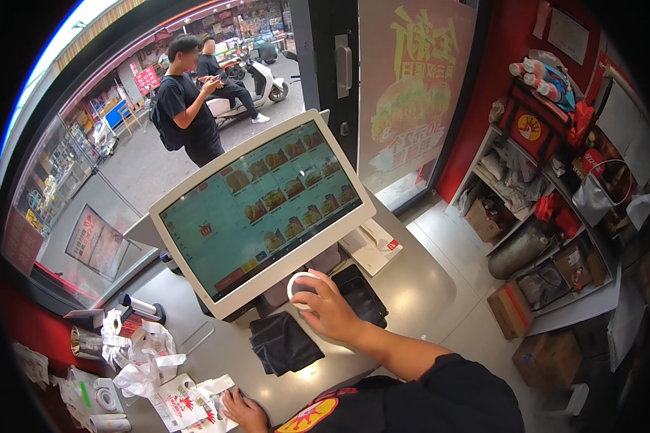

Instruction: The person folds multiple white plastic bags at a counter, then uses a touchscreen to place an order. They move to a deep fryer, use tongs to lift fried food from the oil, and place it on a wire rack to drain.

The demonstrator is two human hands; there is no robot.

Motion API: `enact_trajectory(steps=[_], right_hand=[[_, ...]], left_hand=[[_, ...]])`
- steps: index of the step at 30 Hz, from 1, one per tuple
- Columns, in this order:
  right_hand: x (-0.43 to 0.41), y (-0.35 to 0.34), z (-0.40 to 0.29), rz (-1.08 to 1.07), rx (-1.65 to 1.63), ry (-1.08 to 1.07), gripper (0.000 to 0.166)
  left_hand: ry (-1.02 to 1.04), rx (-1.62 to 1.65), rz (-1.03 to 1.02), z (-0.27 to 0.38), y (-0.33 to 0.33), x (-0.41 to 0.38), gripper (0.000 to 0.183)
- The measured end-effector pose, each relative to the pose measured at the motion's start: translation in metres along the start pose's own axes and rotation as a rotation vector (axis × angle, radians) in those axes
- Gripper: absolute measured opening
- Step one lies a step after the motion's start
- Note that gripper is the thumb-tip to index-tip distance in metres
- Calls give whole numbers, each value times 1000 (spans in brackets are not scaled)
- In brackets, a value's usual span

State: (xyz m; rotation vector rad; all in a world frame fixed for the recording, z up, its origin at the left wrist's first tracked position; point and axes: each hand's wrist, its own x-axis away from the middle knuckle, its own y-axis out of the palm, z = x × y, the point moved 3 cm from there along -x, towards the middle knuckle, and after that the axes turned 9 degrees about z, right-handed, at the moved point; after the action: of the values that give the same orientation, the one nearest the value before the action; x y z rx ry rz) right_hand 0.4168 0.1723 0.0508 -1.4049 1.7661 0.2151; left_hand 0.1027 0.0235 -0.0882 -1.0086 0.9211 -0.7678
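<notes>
My right hand (330, 311) grips a round white ring, perhaps a roll of tape (291, 288), just below the lower edge of a white touchscreen terminal (271, 203). A black folded cloth (284, 343) lies on the counter left of my right wrist. Beside that hand is a black tray-like object (364, 295), partly covered by it. My left hand (245, 412) rests on printed white plastic bags (187, 403) at the counter's near edge, fingers slightly apart. The terminal displays a menu of food pictures.
Crumpled bags and paper (149, 354) sit on the grey counter (398, 281) at left, near a metal canister (85, 342). A white box (371, 246) lies behind the terminal. Crowded shelves (498, 178) and cardboard boxes (547, 357) stand at right. Outside are two people (187, 103) and a scooter (260, 84).
</notes>
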Motion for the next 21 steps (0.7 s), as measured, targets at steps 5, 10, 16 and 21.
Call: enact_trajectory(steps=[5,10,16,21], right_hand=[[2,8,6,74,5,-46,43],[4,16,9,48,45,-58,45],[1,-33,-9,143,89,-85,41],[24,-69,55,128,186,250,18]], left_hand=[[30,-11,63,-15,12,3,36],[-9,-19,0,-16,12,1,36],[33,2,74,-13,11,1,37],[77,94,210,-20,8,12,43]])
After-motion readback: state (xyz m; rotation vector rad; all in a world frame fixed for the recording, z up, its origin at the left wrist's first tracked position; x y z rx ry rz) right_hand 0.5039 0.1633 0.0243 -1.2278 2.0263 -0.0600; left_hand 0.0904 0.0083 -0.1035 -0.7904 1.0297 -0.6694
